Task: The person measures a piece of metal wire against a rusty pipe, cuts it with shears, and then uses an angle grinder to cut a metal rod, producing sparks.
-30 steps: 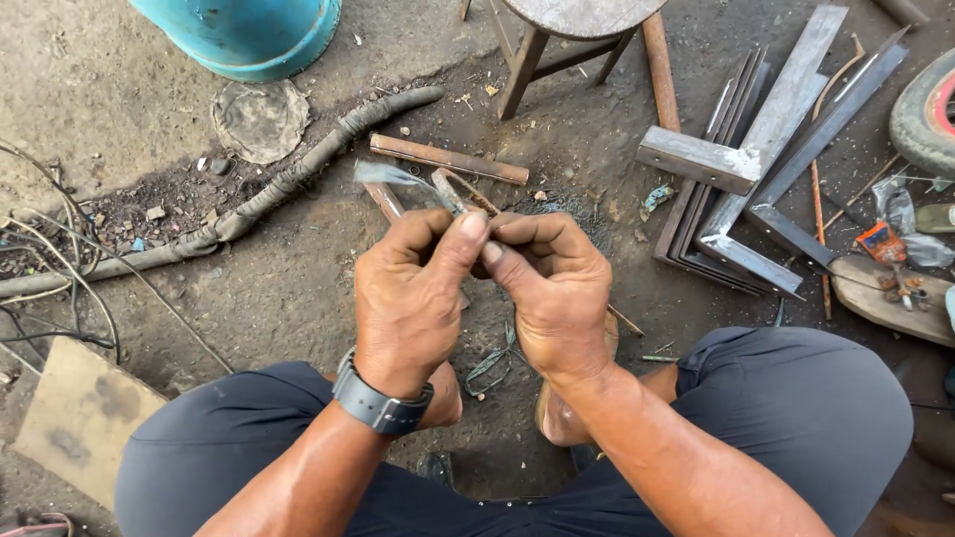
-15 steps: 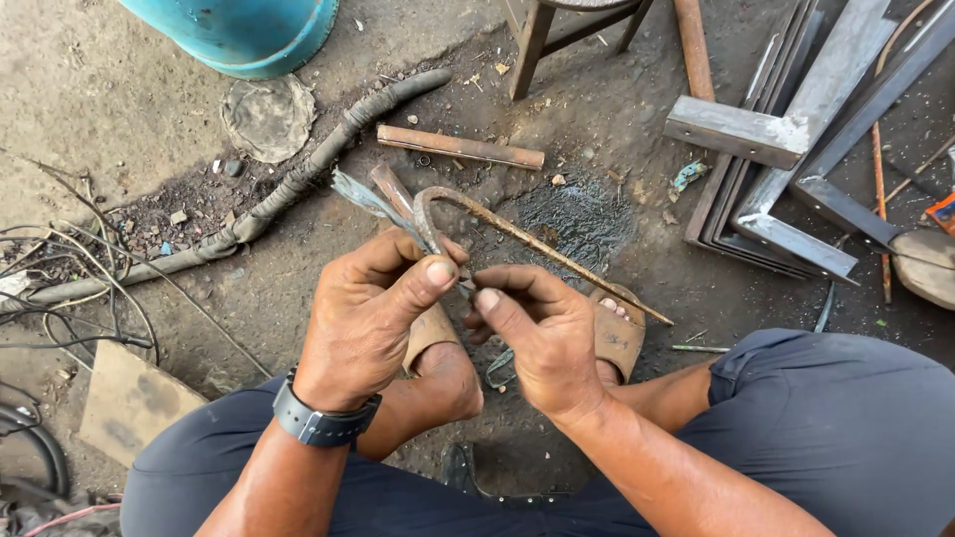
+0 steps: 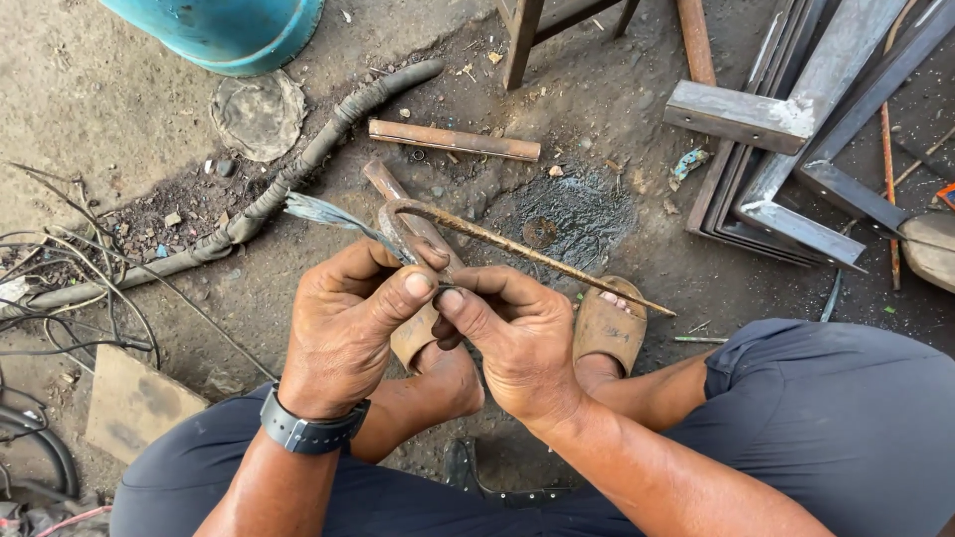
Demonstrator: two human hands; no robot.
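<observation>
Head cam: my left hand (image 3: pixel 343 333) & right hand (image 3: pixel 517 343) are both closed, thumbs pinching a rusty bent rod (image 3: pixel 517 246) w/ frayed wire strands (image 3: pixel 323 212) at its hooked end, held over my sandals (image 3: pixel 607 323), steel frames (image 3: pixel 796 149) to the right.

Rusty rough metal rod (image 3: pixel 527 249), frayed shiny wire strands (image 3: pixel 328 214), matt grey steel bars (image 3: pixel 786 119)

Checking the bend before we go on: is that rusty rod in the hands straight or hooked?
Hooked. The rusty rod curves round at the end by the left hand and right hand, then runs straight.
</observation>
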